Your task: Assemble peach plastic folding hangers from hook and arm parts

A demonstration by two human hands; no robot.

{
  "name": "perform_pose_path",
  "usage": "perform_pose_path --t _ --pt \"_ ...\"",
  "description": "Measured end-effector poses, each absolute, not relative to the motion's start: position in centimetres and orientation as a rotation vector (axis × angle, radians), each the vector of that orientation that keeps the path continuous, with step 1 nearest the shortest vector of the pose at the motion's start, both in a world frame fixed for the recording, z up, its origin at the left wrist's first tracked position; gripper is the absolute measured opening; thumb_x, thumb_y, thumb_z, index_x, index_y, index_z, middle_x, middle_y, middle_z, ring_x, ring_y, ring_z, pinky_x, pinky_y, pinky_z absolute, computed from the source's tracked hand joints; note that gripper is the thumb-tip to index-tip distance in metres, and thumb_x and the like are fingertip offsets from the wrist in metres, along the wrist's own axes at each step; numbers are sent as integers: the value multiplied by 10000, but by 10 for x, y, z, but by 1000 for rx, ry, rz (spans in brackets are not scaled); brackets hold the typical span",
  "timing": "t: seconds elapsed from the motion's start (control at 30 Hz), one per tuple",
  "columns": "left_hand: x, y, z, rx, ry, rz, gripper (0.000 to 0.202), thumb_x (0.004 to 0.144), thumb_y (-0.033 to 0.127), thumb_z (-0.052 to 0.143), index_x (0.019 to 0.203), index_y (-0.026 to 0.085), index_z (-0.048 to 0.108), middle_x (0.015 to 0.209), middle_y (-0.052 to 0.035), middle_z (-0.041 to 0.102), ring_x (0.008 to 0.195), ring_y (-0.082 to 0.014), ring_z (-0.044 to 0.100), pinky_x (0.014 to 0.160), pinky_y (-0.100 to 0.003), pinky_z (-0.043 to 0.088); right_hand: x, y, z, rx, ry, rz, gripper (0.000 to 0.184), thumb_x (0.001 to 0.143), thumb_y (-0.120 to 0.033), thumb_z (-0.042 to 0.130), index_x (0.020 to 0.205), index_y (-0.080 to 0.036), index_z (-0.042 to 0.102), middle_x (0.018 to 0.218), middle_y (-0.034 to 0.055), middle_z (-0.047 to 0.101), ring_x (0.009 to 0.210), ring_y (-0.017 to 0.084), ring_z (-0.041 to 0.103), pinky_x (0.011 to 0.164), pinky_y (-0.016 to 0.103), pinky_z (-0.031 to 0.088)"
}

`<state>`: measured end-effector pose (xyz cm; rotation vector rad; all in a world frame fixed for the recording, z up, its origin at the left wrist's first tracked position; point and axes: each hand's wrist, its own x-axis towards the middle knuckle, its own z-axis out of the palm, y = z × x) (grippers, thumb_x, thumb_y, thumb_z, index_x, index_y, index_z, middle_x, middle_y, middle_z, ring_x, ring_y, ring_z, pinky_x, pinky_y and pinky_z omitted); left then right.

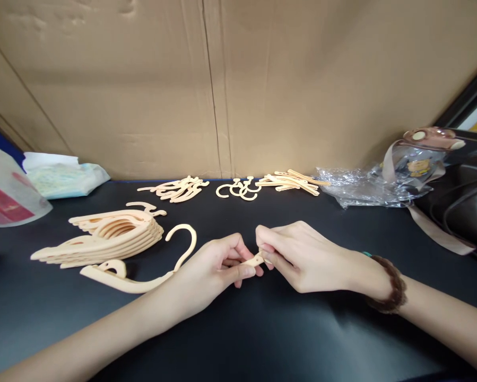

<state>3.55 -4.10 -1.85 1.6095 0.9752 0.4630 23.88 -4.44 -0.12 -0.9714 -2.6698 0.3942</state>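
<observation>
My left hand (pixel 222 262) pinches one end of a small beige plastic hanger part (pixel 254 260) between thumb and fingers. At its other end, my right hand (pixel 297 254) grips with closed fingertips that hide part of it. Small holes show in its surface. Partly behind my left wrist lies a beige hanger (pixel 130 285) with a large curved hook (pixel 188 233). Farther left is a stack of matching beige hanger pieces (pixel 111 249), with a loose hook piece (pixel 146 208) lying on top.
Along the cardboard wall (pixel 142 95) lie loose curved arms (pixel 180 189), several hooks (pixel 240 188) and thin straight bars (pixel 292 181). Clear plastic wrap (pixel 365 187) and a transparent bottle (pixel 417 159) with a strap stand right. A tissue pack (pixel 69 178) and a cup (pixel 11 193) stand left.
</observation>
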Motion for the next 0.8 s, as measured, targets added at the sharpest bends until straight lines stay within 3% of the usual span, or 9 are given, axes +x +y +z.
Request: perform_pose_path --t 0.2,0.8 --pt "34 -41 -15 1628 894 466 167 865 331 560 972 203 572 923 -22 716 606 -99 533 499 -224 353 236 -49 2 -983 -2733 311 219 775 -50 425 835 -222 303 696 -22 530 514 123 379 512 236 272" --pt "31 -40 -14 1494 862 412 177 853 339 593 868 171 540 869 -34 700 546 -74 490 421 -173 310 237 -50 -4 -924 -2827 86 140 772 -94 408 841 -208 364 679 -10 466 539 135 356 492 249 235"
